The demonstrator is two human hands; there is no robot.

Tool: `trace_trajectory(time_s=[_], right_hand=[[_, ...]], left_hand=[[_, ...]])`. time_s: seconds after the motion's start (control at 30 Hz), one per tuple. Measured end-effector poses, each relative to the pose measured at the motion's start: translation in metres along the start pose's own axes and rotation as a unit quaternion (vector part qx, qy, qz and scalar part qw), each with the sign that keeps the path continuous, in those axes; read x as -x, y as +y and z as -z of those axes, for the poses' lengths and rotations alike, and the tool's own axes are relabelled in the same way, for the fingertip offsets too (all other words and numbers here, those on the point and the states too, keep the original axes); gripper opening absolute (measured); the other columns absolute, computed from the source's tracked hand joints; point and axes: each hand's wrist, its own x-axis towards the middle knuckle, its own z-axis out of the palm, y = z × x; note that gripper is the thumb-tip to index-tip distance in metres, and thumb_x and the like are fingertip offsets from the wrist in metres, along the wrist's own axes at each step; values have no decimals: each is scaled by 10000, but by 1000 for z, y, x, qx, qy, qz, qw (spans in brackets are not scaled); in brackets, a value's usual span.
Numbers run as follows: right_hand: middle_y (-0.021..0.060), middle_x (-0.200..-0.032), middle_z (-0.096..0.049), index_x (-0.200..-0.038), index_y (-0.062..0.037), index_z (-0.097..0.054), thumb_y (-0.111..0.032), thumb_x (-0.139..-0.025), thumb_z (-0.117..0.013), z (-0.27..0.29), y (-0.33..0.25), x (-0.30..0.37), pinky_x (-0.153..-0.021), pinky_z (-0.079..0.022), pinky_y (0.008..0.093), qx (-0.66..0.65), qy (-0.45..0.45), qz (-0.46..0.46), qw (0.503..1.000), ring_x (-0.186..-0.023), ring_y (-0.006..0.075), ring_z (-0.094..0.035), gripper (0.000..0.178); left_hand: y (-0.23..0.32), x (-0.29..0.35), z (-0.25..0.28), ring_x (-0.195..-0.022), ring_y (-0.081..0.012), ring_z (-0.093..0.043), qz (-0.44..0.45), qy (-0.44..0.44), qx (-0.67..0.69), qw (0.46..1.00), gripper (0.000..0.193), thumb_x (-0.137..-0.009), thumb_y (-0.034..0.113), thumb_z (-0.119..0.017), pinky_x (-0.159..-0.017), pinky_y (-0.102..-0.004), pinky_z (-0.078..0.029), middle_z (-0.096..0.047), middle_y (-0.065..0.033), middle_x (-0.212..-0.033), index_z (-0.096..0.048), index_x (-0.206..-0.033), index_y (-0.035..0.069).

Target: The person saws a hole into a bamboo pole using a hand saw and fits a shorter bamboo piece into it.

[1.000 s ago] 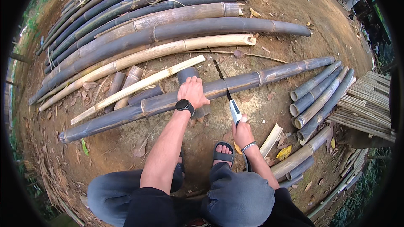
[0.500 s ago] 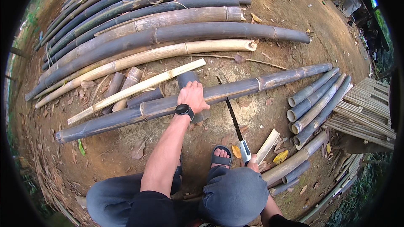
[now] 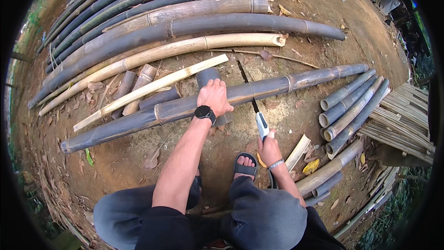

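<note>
A long dark bamboo pole lies across in front of me, resting on a short dark bamboo piece. My left hand, a black watch at its wrist, is closed over the pole's middle. To the right of it, my right hand grips the pale handle of a hand saw. The saw's dark blade crosses the pole, its tip pointing away beyond the far side. Whether the teeth have cut into the bamboo I cannot tell.
A pale split bamboo strip lies beyond the pole, over short bamboo pieces. Long bamboo poles are stacked farther off. Cut bamboo lengths and slatted bamboo are at the right. My sandaled foot is near the saw.
My right hand has pushed the saw forward, away from me, so more blade shows beyond the pole and the handle is nearer to it. The left hand keeps its hold.
</note>
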Motion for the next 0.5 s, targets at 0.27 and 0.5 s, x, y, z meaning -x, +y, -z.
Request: trace_trajectory(time_s=[0.27, 0.5], right_hand=[[358, -745, -619, -1192, 89, -348, -194, -941, -640, 12, 4, 29, -618, -475, 590, -6, 2, -6, 1000, -759, 564, -610, 477], [359, -712, -612, -1158, 94, -339, -223, -964, -610, 27, 17, 101, -596, -491, 586, -2, 6, -16, 1000, -732, 558, -622, 459]], left_hand=[[2, -1, 1, -1107, -280, -602, -1, 14, -9, 1000, 656, -577, 447, -870, -925, -373, -543, -646, -125, -1103, -662, -1018, 7], [2, 0, 1, -1096, -273, -596, 1, 0, -12, 1000, 680, -582, 443, -871, -918, -377, -544, -642, -117, -1095, -643, -1058, 13]])
